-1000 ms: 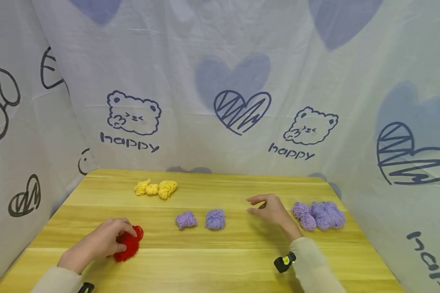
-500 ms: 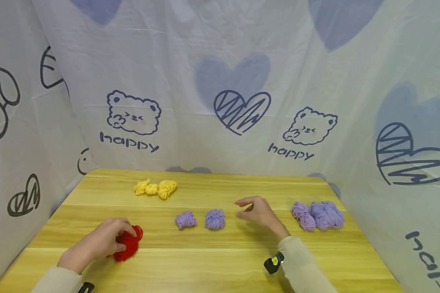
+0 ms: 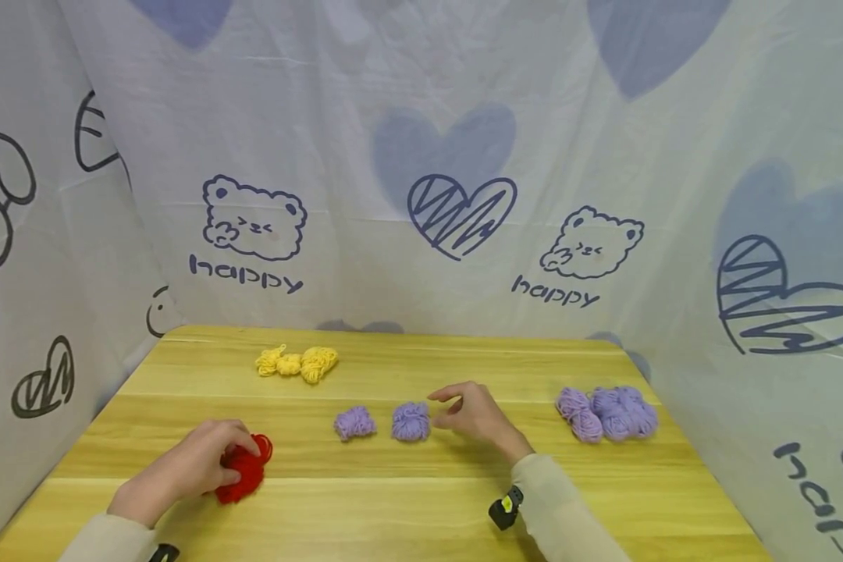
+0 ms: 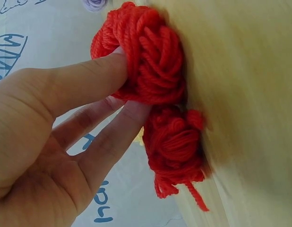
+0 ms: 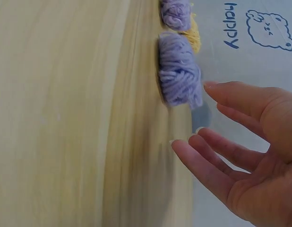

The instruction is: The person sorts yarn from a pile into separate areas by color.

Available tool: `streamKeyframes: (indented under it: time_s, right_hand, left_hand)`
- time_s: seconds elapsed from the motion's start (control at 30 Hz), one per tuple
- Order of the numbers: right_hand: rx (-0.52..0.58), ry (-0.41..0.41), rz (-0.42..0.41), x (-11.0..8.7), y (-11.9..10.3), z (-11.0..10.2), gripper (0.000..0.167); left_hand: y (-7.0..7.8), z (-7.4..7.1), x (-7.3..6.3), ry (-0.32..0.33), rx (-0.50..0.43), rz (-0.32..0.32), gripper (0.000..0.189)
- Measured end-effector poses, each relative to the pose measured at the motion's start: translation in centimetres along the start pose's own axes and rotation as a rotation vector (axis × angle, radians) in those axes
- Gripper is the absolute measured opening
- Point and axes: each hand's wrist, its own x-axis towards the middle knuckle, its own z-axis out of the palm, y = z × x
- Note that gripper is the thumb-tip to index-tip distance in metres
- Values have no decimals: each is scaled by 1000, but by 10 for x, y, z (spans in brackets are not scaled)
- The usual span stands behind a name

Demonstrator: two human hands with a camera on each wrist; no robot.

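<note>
At the left of the table, my left hand (image 3: 183, 468) holds a red yarn ball (image 4: 153, 56) between thumb and fingers. A second, smaller red yarn ball (image 4: 174, 142) with loose ends lies right against it in the left wrist view. My right hand (image 3: 474, 417) hovers over the table with thumb and fingers spread and nothing between them. Its fingertips are right at the side of a purple yarn ball (image 3: 410, 422). Another, smaller purple ball (image 3: 354, 422) rests a little to the left of that one.
Several yellow yarn balls (image 3: 298, 364) sit in a row near the back left of the wooden table (image 3: 365, 515). A cluster of purple yarn balls (image 3: 614, 414) lies at the right. A printed white cloth (image 3: 351, 156) hangs behind and around the table.
My right hand has moved left, from beside the purple cluster to the nearer of the two middle purple balls. The left hand has stayed in place on the red yarn.
</note>
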Motion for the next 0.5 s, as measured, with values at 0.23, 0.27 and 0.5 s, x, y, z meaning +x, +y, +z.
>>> streamKeyframes:
  time_s: [0.23,0.27,0.5]
  right_hand:
    - [-35,-16,-19,2,-5,9,35]
    - [-39,-17,-23,2,-6,9,35]
    - [-27,-31,-40,2,-7,14,38]
  left_hand:
    - [1,0,2,-10,-2,-20,30]
    - [0,0,2,-13,-3,-24,29]
    - [-1,0,2,-22,0,-25,29]
